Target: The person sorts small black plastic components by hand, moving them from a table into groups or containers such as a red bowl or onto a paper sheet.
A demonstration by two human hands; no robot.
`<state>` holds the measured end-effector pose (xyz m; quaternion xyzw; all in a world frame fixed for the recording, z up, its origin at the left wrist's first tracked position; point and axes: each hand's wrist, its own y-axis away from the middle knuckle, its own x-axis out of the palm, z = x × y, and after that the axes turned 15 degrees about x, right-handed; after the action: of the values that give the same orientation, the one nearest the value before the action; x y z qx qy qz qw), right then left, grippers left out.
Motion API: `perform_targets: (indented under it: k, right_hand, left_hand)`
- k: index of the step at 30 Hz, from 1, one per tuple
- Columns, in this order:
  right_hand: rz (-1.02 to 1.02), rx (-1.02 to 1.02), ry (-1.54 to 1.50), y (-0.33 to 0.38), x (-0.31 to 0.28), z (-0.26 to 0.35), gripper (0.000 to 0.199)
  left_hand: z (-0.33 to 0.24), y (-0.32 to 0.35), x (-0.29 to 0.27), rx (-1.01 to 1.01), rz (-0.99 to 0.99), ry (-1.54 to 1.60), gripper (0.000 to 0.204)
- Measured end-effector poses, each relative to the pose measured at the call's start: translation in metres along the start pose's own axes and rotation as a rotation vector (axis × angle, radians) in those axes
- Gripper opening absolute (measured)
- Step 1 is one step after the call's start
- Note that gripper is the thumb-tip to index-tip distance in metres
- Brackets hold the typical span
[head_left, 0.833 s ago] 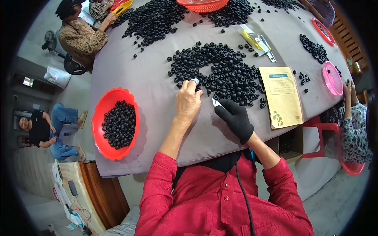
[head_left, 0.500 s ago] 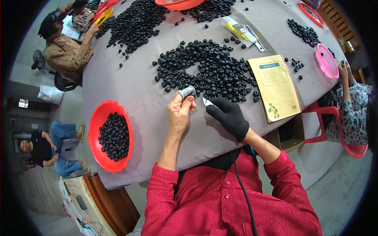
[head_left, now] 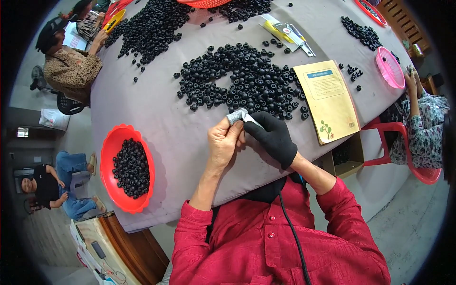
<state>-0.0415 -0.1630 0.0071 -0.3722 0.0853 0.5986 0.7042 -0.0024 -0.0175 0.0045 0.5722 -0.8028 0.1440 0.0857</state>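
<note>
My bare left hand (head_left: 224, 138) is closed in a pinch, its index finger wrapped in grey tape (head_left: 236, 116). A black bead-like piece sat between thumb and wrapped finger a moment earlier; the fingers now hide it. My right hand (head_left: 275, 137), in a black glove, is closed around a small pale pointed blade (head_left: 251, 121), whose tip meets the wrapped finger. Both hands are together above the table's near part. Just beyond them lies a heap of black round pieces with ring-shaped openings (head_left: 256, 85).
A red scalloped bowl (head_left: 105, 166) of black pieces stands at left. A yellow booklet (head_left: 327, 102) and packaged tools (head_left: 289, 34) lie right of the heap. A larger heap (head_left: 147, 31) and a red basket (head_left: 204, 4) are beyond. People sit at both sides; a pink basket (head_left: 390, 71) is at right.
My hands have come together; the blade, apart from the left fingers before, now touches the wrapped finger. The view has shifted slightly, and the dark piece in the left fingers is hidden.
</note>
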Motion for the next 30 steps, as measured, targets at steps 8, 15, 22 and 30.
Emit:
perform_targets:
  k: [8, 15, 22, 30]
  right_hand:
    - [0.2, 0.729, -0.519, -0.006, -0.002, 0.018, 0.022]
    - [0.051, 0.336, -0.348, 0.004, 0.003, 0.003, 0.028]
    - [0.244, 0.38, -0.491, 0.003, -0.003, 0.003, 0.031]
    - [0.236, 0.356, -0.396, 0.004, 0.003, 0.004, 0.036]
  left_hand:
    - [0.001, 0.002, 0.002, 0.038, -0.045, -0.093, 0.017]
    - [-0.004, -0.005, -0.009, -0.082, -0.077, 0.22, 0.012]
    - [0.01, -0.007, -0.017, -0.114, -0.045, 0.452, 0.014]
    - [0.011, -0.008, -0.02, -0.116, -0.018, 0.487, 0.016]
